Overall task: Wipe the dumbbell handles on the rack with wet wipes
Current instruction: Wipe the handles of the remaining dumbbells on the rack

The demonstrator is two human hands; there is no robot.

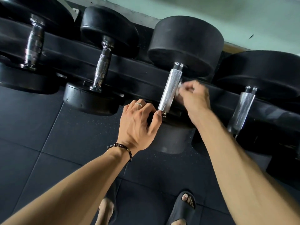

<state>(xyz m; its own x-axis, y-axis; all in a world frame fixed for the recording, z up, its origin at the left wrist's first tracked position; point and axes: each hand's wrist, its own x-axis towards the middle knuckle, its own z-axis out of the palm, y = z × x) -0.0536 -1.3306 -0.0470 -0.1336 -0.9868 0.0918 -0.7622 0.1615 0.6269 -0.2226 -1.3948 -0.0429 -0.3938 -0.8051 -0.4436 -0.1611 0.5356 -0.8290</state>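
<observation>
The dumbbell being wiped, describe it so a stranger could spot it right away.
On the black rack along the wall, four dumbbells sit in a row. It is the third dumbbell from the left. Only its bright handle has a hand on each side, the right hand holding a white wipe against it.

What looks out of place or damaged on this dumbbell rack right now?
Nothing stands out. The dumbbells sit side by side on the rack, the right hand holds a wet wipe beside the knurled handle, and the left hand touches its near end.
</observation>
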